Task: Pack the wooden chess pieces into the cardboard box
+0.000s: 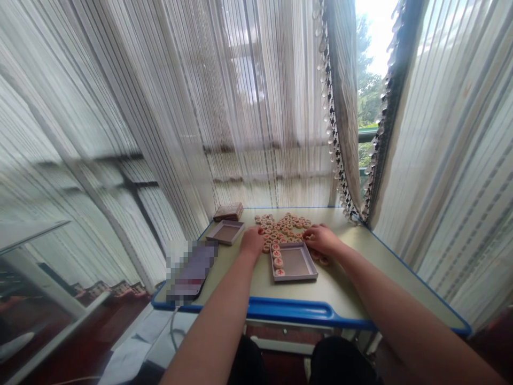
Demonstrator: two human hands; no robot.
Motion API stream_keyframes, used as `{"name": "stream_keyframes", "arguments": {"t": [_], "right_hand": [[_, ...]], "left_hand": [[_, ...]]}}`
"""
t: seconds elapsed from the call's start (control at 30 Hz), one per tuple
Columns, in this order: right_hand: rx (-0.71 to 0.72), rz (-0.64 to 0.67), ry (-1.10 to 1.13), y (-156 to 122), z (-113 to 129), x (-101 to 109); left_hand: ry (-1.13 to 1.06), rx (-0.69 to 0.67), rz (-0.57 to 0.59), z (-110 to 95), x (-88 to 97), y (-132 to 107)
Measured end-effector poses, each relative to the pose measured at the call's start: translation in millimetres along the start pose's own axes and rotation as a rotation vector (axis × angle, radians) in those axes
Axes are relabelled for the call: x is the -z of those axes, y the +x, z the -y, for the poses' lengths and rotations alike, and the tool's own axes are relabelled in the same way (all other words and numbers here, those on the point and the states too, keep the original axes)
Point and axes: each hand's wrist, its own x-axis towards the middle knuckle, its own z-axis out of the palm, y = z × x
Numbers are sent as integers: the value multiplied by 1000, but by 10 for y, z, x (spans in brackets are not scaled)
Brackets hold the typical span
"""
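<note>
Pale grey-walled, with twelve o'clock pointing away from the wearer: an open box (295, 278) on the pale green table (340, 291). At ten o'clock from it, the left hand (252, 241), fingers curled inward, tips at the left edge of a loose spread of round pieces (289, 227); cannot tell whether pinching one or just touching. At one to two o'clock, the right hand (321, 239), fingers bent, tips at the spread's right side; a grip on any piece likewise impossible to make out. Spread at the box's twelve o'clock, so at three from the left fingertips and ten from the right. Inside the box, along the nine o'clock wall, a column of red-marked pieces (278, 262). Just outside at three o'clock, below the right hand, a few more. Farther out at ten, a shallow tray (225, 233), with a brown case (228, 212) beyond. At nine, a pixelated device (195, 270).
</note>
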Motion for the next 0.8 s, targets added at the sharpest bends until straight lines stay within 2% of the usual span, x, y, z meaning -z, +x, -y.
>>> {"name": "stream_keyframes", "arguments": {"t": [0.2,0.43,0.8], "right_hand": [[1,3,-40,3,-34,12],[-2,14,-24,0,-47,24],[-17,13,16,13,-102,-61]], "left_hand": [[-22,65,-44,-38,65,-24],[-77,133,-208,-29,101,-24],[-92,26,-112,-6,34,-57]]}}
